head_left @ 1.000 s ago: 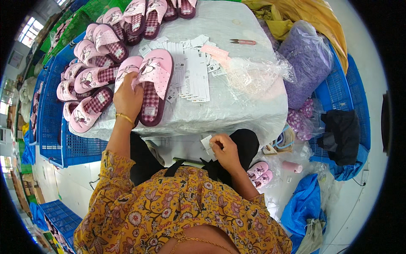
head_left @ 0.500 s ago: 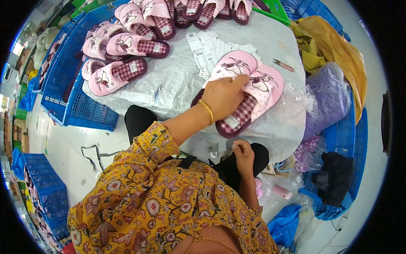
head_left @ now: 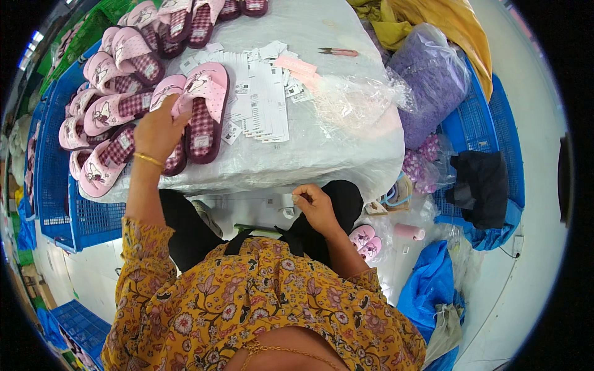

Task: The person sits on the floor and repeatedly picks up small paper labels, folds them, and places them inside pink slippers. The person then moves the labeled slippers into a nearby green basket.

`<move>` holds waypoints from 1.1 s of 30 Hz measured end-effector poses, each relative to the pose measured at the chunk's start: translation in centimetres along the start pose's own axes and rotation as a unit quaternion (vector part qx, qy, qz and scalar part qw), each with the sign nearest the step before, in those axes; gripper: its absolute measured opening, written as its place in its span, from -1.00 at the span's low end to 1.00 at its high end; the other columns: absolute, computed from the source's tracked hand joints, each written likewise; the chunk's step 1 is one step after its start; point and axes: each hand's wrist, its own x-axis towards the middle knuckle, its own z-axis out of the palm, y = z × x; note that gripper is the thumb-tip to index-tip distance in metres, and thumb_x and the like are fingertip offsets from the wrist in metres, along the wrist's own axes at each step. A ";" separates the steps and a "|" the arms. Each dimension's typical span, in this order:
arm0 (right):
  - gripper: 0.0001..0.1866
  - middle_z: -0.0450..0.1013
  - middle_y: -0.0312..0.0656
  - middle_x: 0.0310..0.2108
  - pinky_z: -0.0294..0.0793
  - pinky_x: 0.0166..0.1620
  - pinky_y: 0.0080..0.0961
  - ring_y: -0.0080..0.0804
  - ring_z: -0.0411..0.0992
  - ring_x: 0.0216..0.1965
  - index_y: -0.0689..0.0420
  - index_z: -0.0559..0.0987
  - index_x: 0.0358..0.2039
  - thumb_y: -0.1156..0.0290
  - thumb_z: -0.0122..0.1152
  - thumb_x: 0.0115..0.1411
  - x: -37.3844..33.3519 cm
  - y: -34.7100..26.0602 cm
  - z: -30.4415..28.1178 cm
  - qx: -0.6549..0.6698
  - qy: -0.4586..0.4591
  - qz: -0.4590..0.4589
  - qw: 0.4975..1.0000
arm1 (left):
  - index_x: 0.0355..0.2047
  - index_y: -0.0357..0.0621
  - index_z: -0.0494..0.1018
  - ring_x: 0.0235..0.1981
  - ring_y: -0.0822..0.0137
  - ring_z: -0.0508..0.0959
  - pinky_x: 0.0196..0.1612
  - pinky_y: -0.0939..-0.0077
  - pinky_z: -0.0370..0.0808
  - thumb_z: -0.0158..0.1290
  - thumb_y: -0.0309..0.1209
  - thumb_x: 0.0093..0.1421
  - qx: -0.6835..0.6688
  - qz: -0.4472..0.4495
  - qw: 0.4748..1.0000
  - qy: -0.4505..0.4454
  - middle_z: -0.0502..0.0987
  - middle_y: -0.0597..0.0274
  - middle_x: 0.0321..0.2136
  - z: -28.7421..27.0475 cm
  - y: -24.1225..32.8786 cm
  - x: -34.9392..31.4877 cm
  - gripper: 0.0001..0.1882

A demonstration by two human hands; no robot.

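Observation:
My left hand (head_left: 159, 131) is closed round a pair of pink slippers (head_left: 209, 86) with dark checked insoles, over the left part of the wrapped table. Close by on its left are several more pink slippers (head_left: 102, 168), laid in overlapping pairs. My right hand (head_left: 317, 209) is low by my right knee, its thumb and fingers pinched together. A small pale bit shows at those fingertips, too small to name. Just right of the held pair lie loose white paper labels (head_left: 266, 111), with a pink strip (head_left: 297, 65) on them.
Pink-handled thread snips (head_left: 338, 52) lie at the table's far side, near crumpled clear plastic (head_left: 359, 102). Blue crates (head_left: 93, 216) stand at the left. A purple filled bag (head_left: 430, 77) and a black cloth (head_left: 479, 188) rest at the right. Pink slippers (head_left: 365, 240) sit below.
My left hand has carried the pair of slippers leftward, from over the labels to beside the laid-out pairs. My right hand stays pinched near my knee. The head view has shifted to the right.

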 end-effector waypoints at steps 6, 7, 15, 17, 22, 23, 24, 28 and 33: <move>-0.88 0.45 -0.20 -0.34 0.44 -0.24 -0.54 -0.48 0.45 -0.33 0.23 0.54 -0.27 0.49 0.25 0.19 0.1 -0.2 0.0 -0.014 -0.005 -0.017 1.000 | -0.23 -0.22 0.57 -0.44 0.14 0.59 -0.32 0.41 0.50 0.17 -0.33 0.19 -0.211 0.153 0.964 0.057 0.58 0.06 -0.44 -2.0 7.3 1.4 -0.77; -0.87 0.46 -0.20 -0.34 0.44 -0.23 -0.53 -0.47 0.45 -0.32 0.23 0.55 -0.26 0.49 0.25 0.19 0.1 -0.2 0.0 -0.018 -0.005 -0.025 0.999 | -0.26 -0.20 0.58 -0.26 0.14 0.58 -0.17 0.38 0.49 0.17 -0.40 0.14 -0.209 0.246 0.945 0.045 0.58 0.07 -0.31 -0.4 8.0 2.9 -0.82; -0.92 0.41 -0.32 -0.34 0.40 -0.24 -0.63 -0.61 0.37 -0.33 0.23 0.54 -0.28 0.55 0.22 0.21 -0.1 -0.2 -0.2 0.035 -0.012 -0.011 0.999 | -0.07 0.13 0.57 0.17 0.09 0.36 0.21 0.16 0.29 0.10 -0.35 0.11 -0.072 0.439 0.896 0.007 0.40 0.15 0.15 10.4 14.5 9.1 -0.67; -0.92 0.41 -0.31 -0.34 0.40 -0.23 -0.63 -0.60 0.38 -0.32 0.23 0.54 -0.28 0.55 0.22 0.21 0.0 0.0 -0.2 0.045 -0.011 -0.010 0.999 | -0.01 0.19 0.54 0.20 0.10 0.34 0.23 0.13 0.26 0.09 -0.31 0.10 -0.040 0.414 0.909 -0.019 0.37 0.14 0.18 10.9 14.7 10.1 -0.61; -0.91 0.43 -0.29 -0.32 0.40 -0.23 -0.62 -0.60 0.38 -0.32 0.24 0.54 -0.27 0.55 0.23 0.21 0.1 -1.2 -0.5 0.010 -0.016 -0.011 1.000 | 0.05 0.15 0.51 0.20 0.08 0.34 0.25 0.15 0.25 0.08 -0.26 0.09 0.001 0.374 0.923 -0.087 0.38 0.12 0.18 9.7 12.9 11.0 -0.54; -0.91 0.44 -0.29 -0.32 0.40 -0.23 -0.62 -0.60 0.38 -0.32 0.24 0.54 -0.27 0.55 0.23 0.21 0.1 -1.3 -0.5 0.011 -0.021 -0.010 1.000 | 0.05 0.13 0.51 0.20 0.07 0.35 0.24 0.15 0.26 0.08 -0.27 0.09 -0.021 0.378 0.922 -0.080 0.38 0.11 0.18 9.7 12.5 10.8 -0.54; -0.91 0.44 -0.29 -0.32 0.40 -0.23 -0.62 -0.61 0.38 -0.32 0.24 0.54 -0.27 0.55 0.23 0.21 0.2 -1.4 -0.5 0.012 -0.026 -0.009 1.000 | 0.05 0.11 0.50 0.20 0.06 0.35 0.24 0.16 0.26 0.09 -0.27 0.09 -0.042 0.381 0.921 -0.073 0.38 0.10 0.18 9.7 12.1 10.4 -0.54; -0.91 0.44 -0.29 -0.33 0.40 -0.24 -0.63 -0.62 0.38 -0.34 0.24 0.55 -0.28 0.54 0.24 0.21 0.4 -0.8 -0.2 0.026 -0.027 -0.015 0.999 | -0.01 0.02 0.54 0.19 0.04 0.35 0.23 0.18 0.28 0.10 -0.30 0.09 -0.068 0.385 0.915 -0.100 0.39 0.09 0.18 8.6 11.9 8.8 -0.59; -0.89 0.46 -0.20 -0.35 0.45 -0.22 -0.51 -0.46 0.44 -0.33 0.23 0.55 -0.28 0.51 0.25 0.19 0.4 -1.3 -0.4 0.035 -0.029 -0.015 0.999 | -0.18 -0.06 0.60 0.13 0.04 0.40 0.19 0.24 0.35 0.07 -0.42 0.10 -0.096 0.413 0.900 -0.095 0.48 0.09 0.09 8.5 11.0 8.7 -0.74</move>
